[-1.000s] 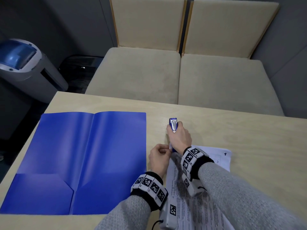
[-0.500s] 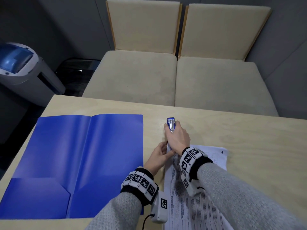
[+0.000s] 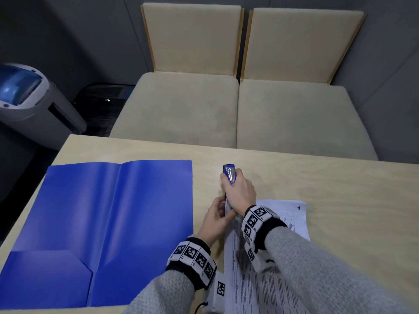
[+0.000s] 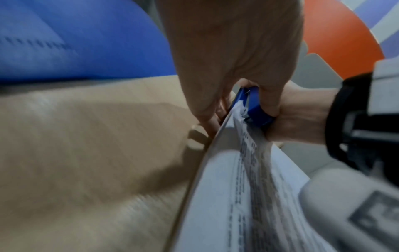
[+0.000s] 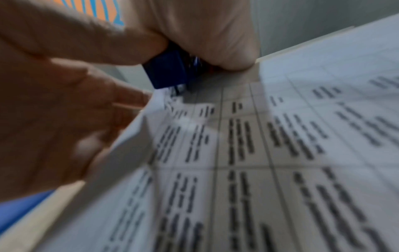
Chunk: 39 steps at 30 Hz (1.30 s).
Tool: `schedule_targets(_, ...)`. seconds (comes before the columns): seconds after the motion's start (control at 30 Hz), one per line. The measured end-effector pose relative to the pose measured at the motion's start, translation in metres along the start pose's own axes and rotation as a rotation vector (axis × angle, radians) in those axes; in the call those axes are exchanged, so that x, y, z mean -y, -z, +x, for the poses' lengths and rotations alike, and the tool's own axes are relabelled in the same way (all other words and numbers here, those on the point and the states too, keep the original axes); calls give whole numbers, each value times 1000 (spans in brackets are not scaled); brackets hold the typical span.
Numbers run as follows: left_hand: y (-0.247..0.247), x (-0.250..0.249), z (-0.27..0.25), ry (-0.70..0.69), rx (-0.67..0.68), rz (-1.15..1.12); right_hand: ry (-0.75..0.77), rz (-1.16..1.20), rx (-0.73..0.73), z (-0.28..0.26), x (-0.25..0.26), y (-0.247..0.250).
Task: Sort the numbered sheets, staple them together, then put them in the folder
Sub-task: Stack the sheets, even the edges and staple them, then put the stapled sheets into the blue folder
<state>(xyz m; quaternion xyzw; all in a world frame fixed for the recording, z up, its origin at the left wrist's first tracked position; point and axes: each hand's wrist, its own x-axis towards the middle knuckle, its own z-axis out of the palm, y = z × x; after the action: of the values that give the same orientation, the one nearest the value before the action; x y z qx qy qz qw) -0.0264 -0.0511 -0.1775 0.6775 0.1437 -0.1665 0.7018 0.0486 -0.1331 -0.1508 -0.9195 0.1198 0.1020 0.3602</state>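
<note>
Several limp sheets [image 3: 292, 217] were pinched at their corner by the left hand [image 3: 216, 219]; the stapler [image 3: 229, 174] was gripped by the right hand [image 3: 240, 192].

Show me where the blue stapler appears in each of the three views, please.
Head view: the blue stapler is at centre, on the table beyond the sheets, in the right hand.
Left wrist view: upper centre-right, its mouth on the sheets' corner.
Right wrist view: upper centre, under the fingers.
Shared landmark: the printed sheets.
</note>
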Motion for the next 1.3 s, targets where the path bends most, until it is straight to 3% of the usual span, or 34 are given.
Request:
schedule_targets(0.1,-2,1,2,8,40,10,-36,221,17,4,-9,6)
schedule_targets(0.17,-8,6,2,9,10,134,-58,464,-84,3,-12,15)
schedule_targets(0.23,-14,8,0,46,-108,202,-124,741,-218,3,-12,32)
schedule_targets(0.33,-21,9,-7,104,-186,98,-234,984,-341,11,-28,73)
schedule_targets(0.4,-23,7,-12,115,-165,10,-244,866,-376,18,-57,97)
schedule_targets(0.6,-32,11,-23,96,-146,81,-286,-94,-257,-20,-159,145)
schedule_targets(0.73,-38,-5,-41,68,-186,101,-323,-353,-167,-48,-195,149)
schedule_targets(0.8,-35,-8,-46,68,-194,66,-203,-468,-213,-57,-188,153)
schedule_targets(0.83,-31,-10,-49,70,-200,42,-106,-438,-189,-62,-179,155)
schedule_targets(0.9,-17,-11,-51,69,-203,-13,0,-73,20,-75,-151,156)
schedule_targets(0.97,1,-9,-46,78,-201,-61,-42,356,276,-87,-129,148)
schedule_targets(1.07,37,8,-19,66,-214,-116,-222,710,452,-88,-123,123)
schedule_targets(1.2,53,-37,-41,-12,-274,-95,-208,576,516,-91,-107,90)
schedule_targets(1.3,79,-37,-47,65,-292,466,-213,565,437,-87,-98,75)
